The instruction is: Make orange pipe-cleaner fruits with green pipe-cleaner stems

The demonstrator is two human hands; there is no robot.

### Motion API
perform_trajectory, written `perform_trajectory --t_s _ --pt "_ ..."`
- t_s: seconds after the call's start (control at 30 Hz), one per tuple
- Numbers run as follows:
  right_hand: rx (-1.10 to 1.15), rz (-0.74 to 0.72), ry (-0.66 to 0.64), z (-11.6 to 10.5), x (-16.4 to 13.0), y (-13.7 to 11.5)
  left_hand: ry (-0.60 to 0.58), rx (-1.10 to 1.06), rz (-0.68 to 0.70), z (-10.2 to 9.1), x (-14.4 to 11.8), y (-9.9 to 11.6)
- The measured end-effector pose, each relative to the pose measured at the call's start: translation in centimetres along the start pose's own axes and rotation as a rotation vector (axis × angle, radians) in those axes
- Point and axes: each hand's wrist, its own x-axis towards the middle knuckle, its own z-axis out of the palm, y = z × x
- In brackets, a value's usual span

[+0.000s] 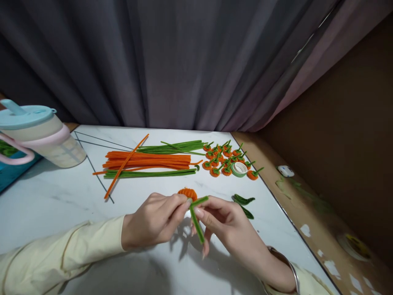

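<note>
- An orange pipe-cleaner coil [187,193] is sitting at the fingertips of both hands, held just above the white marble bench [61,200], with a green pipe-cleaner stem [196,221] bending out of it and hanging down toward the person.
- The left hand [153,221] is pinching the coil between thumb and forefinger, its other fingers curled in.
- The right hand [227,225] is pinching the green stem just beside the coil (a bangle is showing at that wrist).
- Two loose green bent pieces [244,200] are lying near the right hand on the bench.
- Farther back, straight orange stems [147,159] and green stems [172,147] are lying in bundles, one orange stem crossing them at a slant.
- To their right a cluster of finished orange coils with green stalks [224,157] is surrounding a roll of green tape [239,169].
- A lidded jug [39,135] with a pale blue lid is standing at the far left edge.
- A dark curtain [172,61] is hanging behind the bench.
</note>
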Motion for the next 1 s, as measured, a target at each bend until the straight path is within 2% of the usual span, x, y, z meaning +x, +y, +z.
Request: perform_trajectory --t_s 0.1,0.27,0.37,0.47,0.57,0.67,0.73,0.87,0.93,1.0 --pt "0.020 -0.005 0.028 0.0 0.1 -0.1 -0.002 -0.009 0.007 -0.1 0.1 0.0" --pt "0.089 0.039 -0.025 -0.2 0.4 -0.2 -0.051 0.013 0.067 -0.4 0.2 0.1" --pt "0.074 -0.001 0.037 0.1 0.5 0.2 -0.126 0.049 -0.006 -0.3 0.0 0.2" --pt "-0.016 -0.109 0.145 0.6 0.4 1.0 -0.143 0.037 -0.104 -0.1 -0.2 0.5" --pt "-0.218 -0.298 0.251 0.9 0.3 1.9 -0.143 0.019 -0.170 0.1 -0.1 0.8" --pt "-0.415 -0.503 0.309 1.0 0.1 2.5 -0.149 0.006 -0.204 0.4 -0.1 0.9" --pt "-0.454 -0.546 0.320 0.9 0.1 2.8 -0.176 0.021 -0.200 0.5 -0.2 0.7" --pt "-0.337 -0.361 0.286 0.9 0.9 2.8 -0.277 0.015 -0.204 0.6 -0.5 -0.2" --pt "-0.248 -0.255 0.270 1.0 1.4 2.8 -0.327 -0.096 -0.319 0.6 -0.4 -0.7" --pt "-0.200 -0.191 0.234 1.1 1.9 2.8 -0.383 -0.271 -0.522 0.6 -0.2 -1.0"
